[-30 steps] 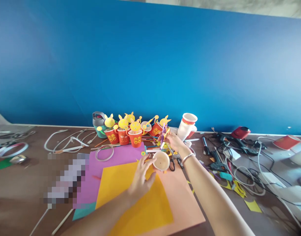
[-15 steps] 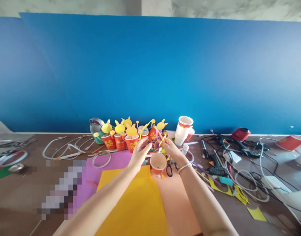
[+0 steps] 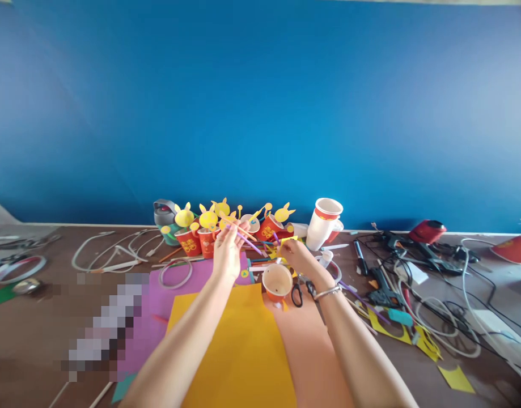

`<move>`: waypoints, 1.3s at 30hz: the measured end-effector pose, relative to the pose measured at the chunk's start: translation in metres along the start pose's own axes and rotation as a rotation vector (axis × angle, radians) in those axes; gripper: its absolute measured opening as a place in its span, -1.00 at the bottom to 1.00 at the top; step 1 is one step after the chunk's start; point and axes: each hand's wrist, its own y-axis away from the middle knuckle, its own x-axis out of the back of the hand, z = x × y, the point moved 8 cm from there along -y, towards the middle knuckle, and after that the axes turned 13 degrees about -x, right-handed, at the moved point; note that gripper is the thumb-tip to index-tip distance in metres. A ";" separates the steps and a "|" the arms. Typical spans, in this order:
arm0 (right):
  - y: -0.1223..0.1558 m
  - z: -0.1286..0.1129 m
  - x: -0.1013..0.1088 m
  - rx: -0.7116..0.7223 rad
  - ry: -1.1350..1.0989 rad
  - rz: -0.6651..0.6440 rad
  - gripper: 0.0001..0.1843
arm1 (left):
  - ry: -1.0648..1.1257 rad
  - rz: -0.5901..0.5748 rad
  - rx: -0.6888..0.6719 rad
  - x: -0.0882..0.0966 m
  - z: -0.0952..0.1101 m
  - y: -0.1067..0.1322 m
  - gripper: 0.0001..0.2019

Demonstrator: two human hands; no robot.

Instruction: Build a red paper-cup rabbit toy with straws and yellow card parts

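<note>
My left hand (image 3: pixel 227 252) is raised palm up in front of the cups, its fingers pinching thin sticks, one orange and one purple (image 3: pixel 251 243). A short distance to the right, my right hand (image 3: pixel 299 255) has its fingers drawn together, and another thin purple stick (image 3: pixel 276 238) pokes out at the fingertips. Below and between the hands stands a paper cup (image 3: pixel 278 281) with an open top. Black-handled scissors (image 3: pixel 297 295) lie beside it, partly under my right wrist. Red paper cups (image 3: pixel 187 242) with yellow rabbit-like paper heads (image 3: pixel 208 219) line the back.
Yellow card (image 3: pixel 234 351), purple card (image 3: pixel 143 340) and peach card (image 3: pixel 311 357) cover the front. A stack of white cups (image 3: pixel 323 226) stands behind my right hand. Glue guns (image 3: pixel 379 286), cables and yellow scraps (image 3: pixel 456 378) crowd the right side. Tape rings (image 3: pixel 175 273) lie left.
The orange stick, in my right hand before, is now in my left hand with a purple one. My left hand has turned palm up and shifted left; my right is lower, at another purple stick.
</note>
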 end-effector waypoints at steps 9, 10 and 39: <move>0.007 0.004 -0.001 -0.106 0.532 0.048 -0.75 | 0.004 -0.020 0.015 -0.002 0.023 -0.007 -0.73; 0.007 0.002 0.000 -0.110 0.557 0.059 -0.75 | 0.008 -0.022 0.021 -0.003 0.024 -0.005 -0.74; -0.027 -0.037 -0.005 0.000 0.725 -0.072 -0.73 | 0.147 0.050 -0.019 -0.005 0.062 -0.006 -0.86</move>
